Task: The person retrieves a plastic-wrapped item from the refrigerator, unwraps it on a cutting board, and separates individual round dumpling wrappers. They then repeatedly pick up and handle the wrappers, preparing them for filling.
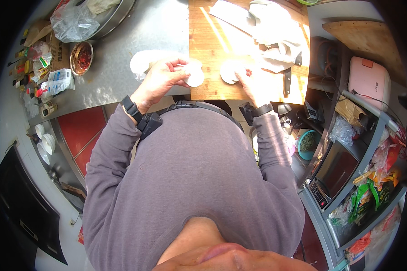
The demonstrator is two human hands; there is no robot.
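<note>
My left hand [166, 75] pinches a thin, round white disc [195, 76] between thumb and fingers, over the left edge of a wooden cutting board [210, 92]. Over the board, the fingertips of my right hand [251, 83] grip the right side of another white disc [228, 69], and a second rim shows just beneath it. Strong sunlight washes out both discs, so their material is unclear. Behind my left hand lies a whitish bundle [143, 62], apparently in clear plastic, on the metal worktop [122, 79].
A black-handled knife [287, 81] lies right of my right hand, beside crumpled white cloth [271, 20]. A bowl of red chilli-like food [82, 58], several bottles and a large metal pan [117, 20] stand at the left. Shelves with a pink appliance [368, 81] flank the right.
</note>
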